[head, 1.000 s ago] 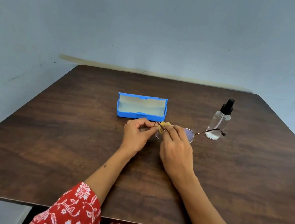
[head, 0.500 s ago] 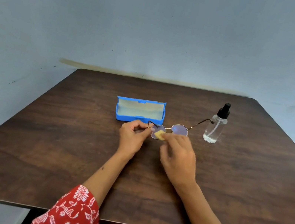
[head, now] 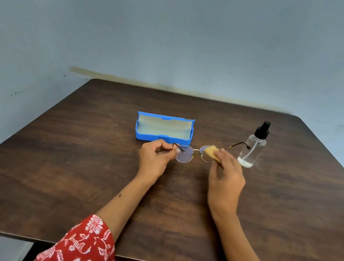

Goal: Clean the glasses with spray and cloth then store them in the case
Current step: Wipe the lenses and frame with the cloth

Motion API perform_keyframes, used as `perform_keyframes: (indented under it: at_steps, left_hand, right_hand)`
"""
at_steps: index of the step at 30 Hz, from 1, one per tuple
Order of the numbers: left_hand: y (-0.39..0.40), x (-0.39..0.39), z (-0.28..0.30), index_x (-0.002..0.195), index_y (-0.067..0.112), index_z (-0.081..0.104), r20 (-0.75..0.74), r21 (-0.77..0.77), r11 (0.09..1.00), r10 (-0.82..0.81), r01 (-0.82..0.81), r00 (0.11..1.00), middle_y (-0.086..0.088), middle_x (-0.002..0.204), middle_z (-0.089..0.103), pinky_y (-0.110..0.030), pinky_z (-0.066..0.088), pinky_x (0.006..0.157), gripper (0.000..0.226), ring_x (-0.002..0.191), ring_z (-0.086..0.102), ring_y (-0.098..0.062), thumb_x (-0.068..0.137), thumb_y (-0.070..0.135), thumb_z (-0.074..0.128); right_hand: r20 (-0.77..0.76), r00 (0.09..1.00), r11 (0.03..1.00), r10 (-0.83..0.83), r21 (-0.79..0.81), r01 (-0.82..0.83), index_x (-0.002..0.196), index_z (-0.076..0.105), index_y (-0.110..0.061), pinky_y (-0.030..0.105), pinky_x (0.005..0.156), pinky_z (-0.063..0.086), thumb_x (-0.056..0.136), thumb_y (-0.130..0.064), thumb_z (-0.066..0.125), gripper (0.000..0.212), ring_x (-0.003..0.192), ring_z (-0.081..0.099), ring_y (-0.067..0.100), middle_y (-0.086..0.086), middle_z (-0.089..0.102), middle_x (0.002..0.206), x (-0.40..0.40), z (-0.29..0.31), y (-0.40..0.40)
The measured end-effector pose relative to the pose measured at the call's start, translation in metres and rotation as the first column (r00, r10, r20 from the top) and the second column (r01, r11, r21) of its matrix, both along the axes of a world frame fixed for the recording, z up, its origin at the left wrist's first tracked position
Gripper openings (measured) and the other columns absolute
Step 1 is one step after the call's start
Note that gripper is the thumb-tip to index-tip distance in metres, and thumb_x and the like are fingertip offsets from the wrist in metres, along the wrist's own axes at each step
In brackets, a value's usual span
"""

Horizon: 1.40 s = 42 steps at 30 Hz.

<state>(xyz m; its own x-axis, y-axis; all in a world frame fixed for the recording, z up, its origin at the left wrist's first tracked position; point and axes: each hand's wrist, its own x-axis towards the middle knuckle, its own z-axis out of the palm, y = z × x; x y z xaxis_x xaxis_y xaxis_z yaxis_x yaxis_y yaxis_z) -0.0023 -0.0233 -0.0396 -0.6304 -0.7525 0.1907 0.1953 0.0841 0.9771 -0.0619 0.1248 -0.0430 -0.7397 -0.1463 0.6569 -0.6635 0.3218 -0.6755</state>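
Thin round metal-rimmed glasses [head: 185, 155] are held just above the dark wooden table [head: 68, 170], lenses facing me. My left hand [head: 155, 157] pinches the frame at its left hinge. My right hand [head: 225, 175] pinches a small tan cloth [head: 210, 152] against the right lens. The right temple arm sticks out toward a clear spray bottle [head: 252, 148] with a black pump top. A blue glasses case [head: 142, 135] lies open behind my left hand, its pale lining showing.
The table's far edge meets a blue-grey wall [head: 181, 40]. The spray bottle stands close to the right temple tip. Bare wood lies to the left of the case and in front of my hands.
My right hand has slid the cloth from the left lens across to the right lens. The left lens is now uncovered. My left hand keeps its hold on the frame.
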Motion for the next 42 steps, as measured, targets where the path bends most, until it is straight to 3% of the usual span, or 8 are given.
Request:
perform_keyframes:
  at_steps: [3, 6, 11, 24, 28, 31, 36, 42]
  left_hand:
    - [0.0009, 0.0007, 0.0009, 0.068, 0.002, 0.062, -0.002, -0.018, 1.0, -0.002, 0.002, 1.0, -0.003, 0.069, 0.069, -0.043, 0.056, 0.085, 0.015, 0.084, 0.069, -0.021, 0.072, -0.006, 0.074]
    - [-0.0002, 0.0013, 0.0001, 0.067, 0.004, 0.062, -0.008, -0.009, 1.0, 0.004, -0.004, 1.0, 0.003, 0.066, 0.069, -0.046, 0.055, 0.086, 0.016, 0.085, 0.07, -0.019, 0.072, -0.007, 0.074]
    - [0.0009, 0.0018, -0.0001, 0.066, 0.006, 0.064, 0.007, -0.03, 1.0, 0.007, -0.007, 1.0, -0.001, 0.069, 0.069, -0.047, 0.056, 0.085, 0.016, 0.084, 0.071, -0.019, 0.072, -0.004, 0.075]
    - [0.0012, 0.002, 0.0011, 0.066, 0.008, 0.065, 0.028, -0.044, 0.998, 0.044, -0.043, 0.999, -0.01, 0.077, 0.072, -0.045, 0.056, 0.085, 0.016, 0.083, 0.071, -0.015, 0.073, -0.003, 0.074]
    - [0.0017, 0.0036, 0.0033, 0.07, 0.006, 0.066, 0.031, -0.048, 0.998, 0.053, -0.052, 0.998, -0.009, 0.078, 0.072, -0.042, 0.057, 0.084, 0.012, 0.082, 0.071, -0.011, 0.073, -0.002, 0.074]
    - [0.003, 0.0041, 0.0037, 0.067, 0.006, 0.065, 0.027, -0.034, 0.999, 0.043, -0.042, 0.999, -0.01, 0.077, 0.071, -0.045, 0.057, 0.084, 0.014, 0.082, 0.071, -0.014, 0.073, -0.002, 0.074]
    - [0.0023, 0.0054, 0.0031, 0.069, 0.007, 0.065, 0.03, -0.041, 0.998, 0.045, -0.044, 0.999, -0.009, 0.078, 0.072, -0.043, 0.057, 0.084, 0.014, 0.082, 0.071, -0.012, 0.073, -0.001, 0.075]
    - [0.0023, 0.0055, 0.0033, 0.065, 0.013, 0.065, 0.026, -0.047, 0.998, 0.032, -0.031, 0.999, -0.005, 0.073, 0.07, -0.046, 0.057, 0.083, 0.019, 0.082, 0.071, -0.013, 0.074, -0.002, 0.075]
  right_hand:
    - [-0.145, 0.989, 0.965, 0.023, 0.263, 0.016, 0.104, 0.069, -0.001, 0.031, 0.08, 0.05, 0.075, 0.01, 0.066, 0.031, 0.1, 0.059, 0.031, 0.011, 0.065, 0.11, 0.002, -0.0052, -0.0052]
    - [-0.253, 0.968, 0.935, 0.009, 0.345, 0.081, 0.097, 0.07, 0.0, 0.03, 0.063, 0.053, 0.074, 0.002, 0.068, 0.023, 0.092, 0.059, 0.029, 0.01, 0.067, 0.1, 0.0028, -0.0056, -0.0065]
    - [-0.241, 0.965, 0.918, -0.104, 0.349, 0.186, 0.095, 0.069, 0.0, 0.031, 0.052, 0.053, 0.071, 0.007, 0.072, 0.026, 0.093, 0.058, 0.029, 0.011, 0.066, 0.1, -0.0037, -0.0065, -0.0014]
    - [-0.278, 0.96, 0.897, -0.029, 0.417, 0.148, 0.1, 0.067, 0.002, 0.029, 0.046, 0.05, 0.065, 0.007, 0.071, 0.035, 0.094, 0.042, 0.021, 0.013, 0.063, 0.102, 0.0042, -0.0044, -0.0058]
    - [-0.295, 0.955, 0.891, -0.03, 0.425, 0.159, 0.1, 0.067, 0.001, 0.029, 0.043, 0.049, 0.075, -0.002, 0.05, 0.031, 0.094, 0.041, 0.02, 0.011, 0.063, 0.102, 0.002, -0.006, -0.0048]
    - [-0.218, 0.969, 0.905, -0.116, 0.379, 0.194, 0.103, 0.066, 0.001, 0.031, 0.042, 0.048, 0.069, 0.01, 0.064, 0.035, 0.096, 0.04, 0.021, 0.014, 0.062, 0.106, 0.0002, -0.0055, -0.0019]
    - [-0.274, 0.961, 0.883, 0.027, 0.458, 0.106, 0.106, 0.065, 0.003, 0.03, 0.048, 0.051, 0.067, 0.007, 0.068, 0.039, 0.094, 0.049, 0.025, 0.014, 0.061, 0.106, 0.0055, -0.0063, -0.0061]
    - [-0.196, 0.977, 0.903, -0.083, 0.4, 0.157, 0.105, 0.064, 0.002, 0.034, 0.042, 0.047, 0.067, 0.012, 0.067, 0.04, 0.092, 0.056, 0.034, 0.017, 0.059, 0.107, 0.0033, -0.004, -0.004]
